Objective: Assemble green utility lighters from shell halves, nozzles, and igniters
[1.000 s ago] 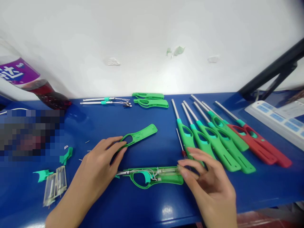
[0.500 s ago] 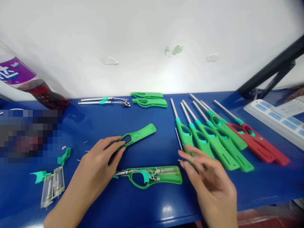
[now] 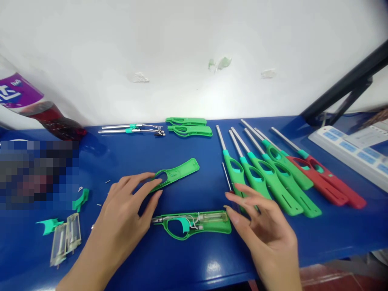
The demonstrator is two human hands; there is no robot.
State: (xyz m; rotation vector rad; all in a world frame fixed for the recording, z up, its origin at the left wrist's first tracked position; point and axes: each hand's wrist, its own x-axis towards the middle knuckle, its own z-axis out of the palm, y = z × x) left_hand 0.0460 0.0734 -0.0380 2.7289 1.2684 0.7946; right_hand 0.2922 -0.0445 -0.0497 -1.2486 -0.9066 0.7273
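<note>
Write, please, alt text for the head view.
Two bare hands rest on a blue table: the left hand touches a green cover, the right hand the end of an open green lighter. Finished lighters lie at right.

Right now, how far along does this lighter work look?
Done, by the look of it: six closed lighters, four green and two red, lie in a row at right. In hand: an open green lighter half showing its insides lies between the left hand and right hand, its loose cover at the left fingers. Left: two more shells, metal tubes and clear tanks.
</note>
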